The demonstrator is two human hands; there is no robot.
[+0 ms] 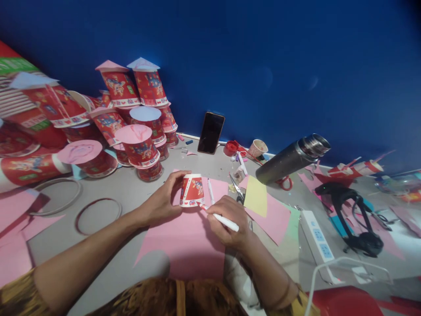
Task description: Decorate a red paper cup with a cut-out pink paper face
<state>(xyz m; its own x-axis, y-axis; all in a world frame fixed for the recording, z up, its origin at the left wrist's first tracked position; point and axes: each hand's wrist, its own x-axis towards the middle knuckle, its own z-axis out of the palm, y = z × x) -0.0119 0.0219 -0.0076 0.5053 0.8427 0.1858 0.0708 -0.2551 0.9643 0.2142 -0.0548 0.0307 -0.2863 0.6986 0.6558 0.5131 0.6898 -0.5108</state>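
My left hand is closed around the left side of a red paper cup with a printed pattern. The cup stands upside down on a sheet of pink paper. In my right hand is a white marker, its red tip at the lower right edge of the cup. A second white marker lies just past the cup on the paper. Scissors lie to the right, beside a yellow sheet.
Stacked red cups with paper tops fill the left side. A phone leans on the blue wall. To the right are a metal thermos, a power strip and a black strap harness. Tape rings lie at left.
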